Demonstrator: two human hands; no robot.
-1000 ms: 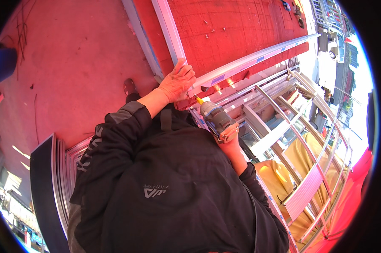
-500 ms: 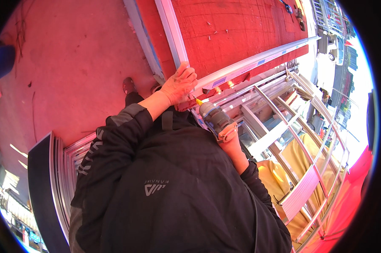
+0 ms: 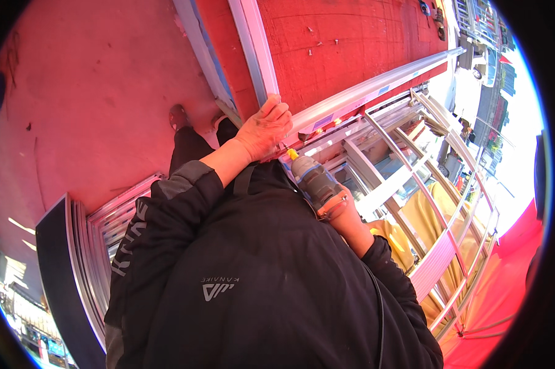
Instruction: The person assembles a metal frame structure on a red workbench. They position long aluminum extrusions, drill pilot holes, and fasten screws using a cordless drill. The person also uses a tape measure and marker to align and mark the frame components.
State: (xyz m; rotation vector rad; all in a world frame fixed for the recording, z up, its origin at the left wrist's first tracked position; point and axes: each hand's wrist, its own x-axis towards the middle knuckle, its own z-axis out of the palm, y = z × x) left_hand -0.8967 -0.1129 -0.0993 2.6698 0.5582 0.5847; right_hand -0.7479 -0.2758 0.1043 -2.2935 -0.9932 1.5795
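Observation:
My left hand [image 3: 264,129] is closed round the corner where two pale metal profiles meet. One metal profile [image 3: 257,52] runs away toward the top of the view; the other profile [image 3: 376,86] stretches to the right. In my right hand [image 3: 346,216] is a cordless drill [image 3: 316,179], its body grey and dark with a yellow piece at the front. The drill's tip points at the corner, just below my left fingers. Whether the bit touches the metal is too small to tell. The drill's handle is mostly hidden by my fingers and the body of the tool.
A red work surface [image 3: 351,40] lies under the profiles, with a few screws [image 3: 310,52] and small tools [image 3: 439,21] on it. Metal window frames [image 3: 406,166] are stacked at the right. More stacked profiles [image 3: 83,258] with a dark panel [image 3: 62,270] stand at lower left.
The view has shifted slightly. The drill is tilted more steeply, its front nearer the corner under my left hand. My left hand keeps its hold on the corner.

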